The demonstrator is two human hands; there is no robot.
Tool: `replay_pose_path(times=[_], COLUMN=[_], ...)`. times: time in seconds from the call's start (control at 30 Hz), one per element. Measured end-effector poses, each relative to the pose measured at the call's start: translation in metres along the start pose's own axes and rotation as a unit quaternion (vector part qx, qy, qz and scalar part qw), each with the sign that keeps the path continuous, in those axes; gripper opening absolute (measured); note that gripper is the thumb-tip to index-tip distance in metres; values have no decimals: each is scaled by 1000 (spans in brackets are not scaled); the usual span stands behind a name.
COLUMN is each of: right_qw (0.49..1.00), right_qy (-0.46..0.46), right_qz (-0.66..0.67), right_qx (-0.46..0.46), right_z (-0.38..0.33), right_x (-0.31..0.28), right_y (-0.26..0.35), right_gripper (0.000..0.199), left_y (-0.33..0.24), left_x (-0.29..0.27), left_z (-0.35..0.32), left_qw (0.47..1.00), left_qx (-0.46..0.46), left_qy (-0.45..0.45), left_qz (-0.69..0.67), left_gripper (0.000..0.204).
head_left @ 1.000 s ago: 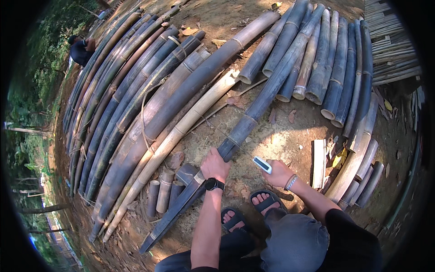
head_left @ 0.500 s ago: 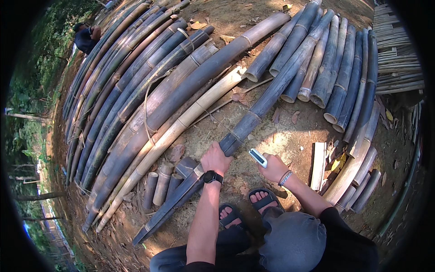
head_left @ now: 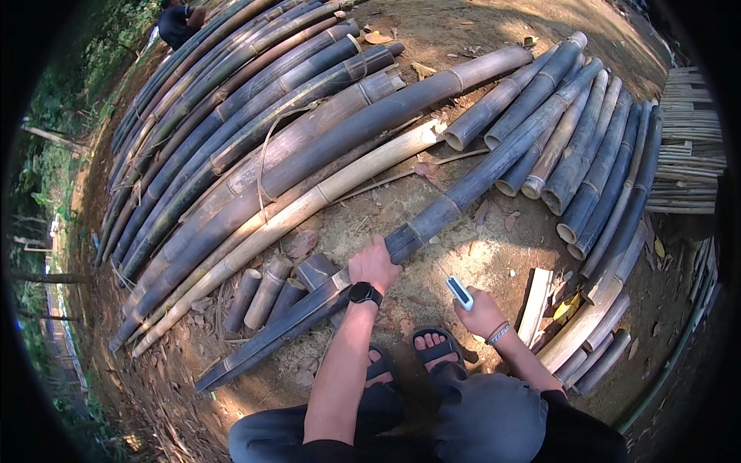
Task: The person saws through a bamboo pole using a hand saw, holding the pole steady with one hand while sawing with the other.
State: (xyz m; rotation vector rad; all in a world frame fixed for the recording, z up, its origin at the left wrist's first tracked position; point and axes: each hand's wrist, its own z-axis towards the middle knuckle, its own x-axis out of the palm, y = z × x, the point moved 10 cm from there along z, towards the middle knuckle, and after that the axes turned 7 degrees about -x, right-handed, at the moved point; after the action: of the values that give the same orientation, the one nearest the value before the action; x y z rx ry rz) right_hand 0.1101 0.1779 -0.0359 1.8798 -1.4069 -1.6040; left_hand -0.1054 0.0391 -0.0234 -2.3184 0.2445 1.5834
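Observation:
A long dark bamboo pole [head_left: 441, 210] lies slantwise before me, its far part resting over other poles and its near end low on the left. My left hand [head_left: 373, 264], with a black watch on the wrist, is closed over this pole near its middle. To the right of the pole, my right hand [head_left: 482, 312] grips a tool with a white oblong handle [head_left: 460, 294] and a dark inset. A thin line runs from the tool toward the pole; its exact kind is unclear. Under the pole sits a short dark block-like piece [head_left: 316, 272].
Long bamboo poles [head_left: 309, 181] lie side by side on the left. More cut poles [head_left: 575, 166] fan out at the right. Short bamboo pieces [head_left: 268, 292] lie by the near pole, and split lengths [head_left: 536, 307] near my right arm. A person [head_left: 179, 25] is at the far left.
The whole view has shifted, so the poles sit lower and farther right at the back. My left hand keeps its hold; my right hand with the tool appears slightly lower and farther right.

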Motion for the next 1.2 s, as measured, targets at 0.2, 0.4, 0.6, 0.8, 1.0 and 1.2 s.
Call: replay_pose_path(times=[0.2, 0.4, 0.6, 0.8, 1.0, 1.2], right_qw=[999, 999, 999, 999, 999, 998], right_qy=[10, -21, 16, -4, -23, -36], right_qz=[38, 28, 22, 32, 43, 45], right_qx=[29, 2, 25, -2, -3, -1], right_z=[-76, 16, -78, 32, -77, -37], right_x=[-6, 2, -5, 4, -7, -9], right_y=[-30, 4, -44, 2, -32, -26], right_gripper=[22, 28, 23, 25, 25, 34], left_y=[-5, -4, 2, -8, 0, -2], left_x=[1, 1, 5, 8, 6, -1], left_z=[0, -3, 1, -2, 2, 2], left_qw=[1000, 999, 999, 999, 999, 998], left_qx=[17, 19, 23, 32, 23, 41], left_qy=[7, -20, -17, -33, 15, -26], left_qz=[0, -31, -40, -21, -30, -28], left_gripper=[46, 40, 45, 51, 52, 50])
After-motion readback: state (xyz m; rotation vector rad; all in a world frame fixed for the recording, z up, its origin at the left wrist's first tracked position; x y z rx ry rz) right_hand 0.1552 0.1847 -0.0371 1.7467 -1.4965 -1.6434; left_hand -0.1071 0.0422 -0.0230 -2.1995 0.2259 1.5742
